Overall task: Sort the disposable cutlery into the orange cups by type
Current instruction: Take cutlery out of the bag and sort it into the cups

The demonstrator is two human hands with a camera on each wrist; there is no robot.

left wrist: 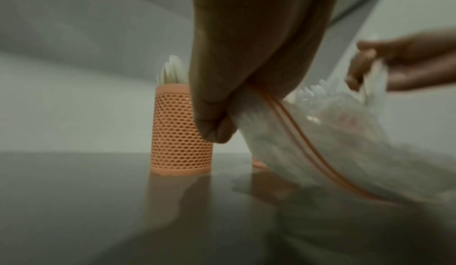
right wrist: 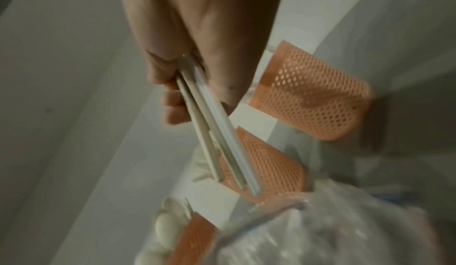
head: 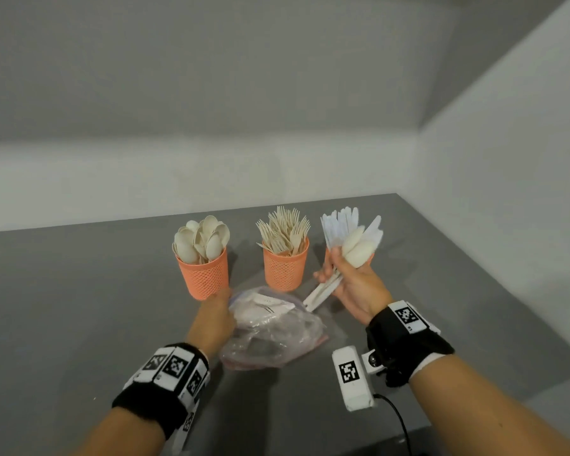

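Three orange mesh cups stand in a row: the left cup holds spoons, the middle cup forks, and the right cup, mostly hidden behind my right hand, white knives. My right hand is raised in front of that cup and grips a bundle of spoons; their handles point down towards the bag. My left hand pinches the rim of a clear zip bag lying on the table. The pinch shows beside the spoon cup.
A white tagged block with a black cable lies on the grey table near my right wrist. A wall runs behind the cups and another along the right side.
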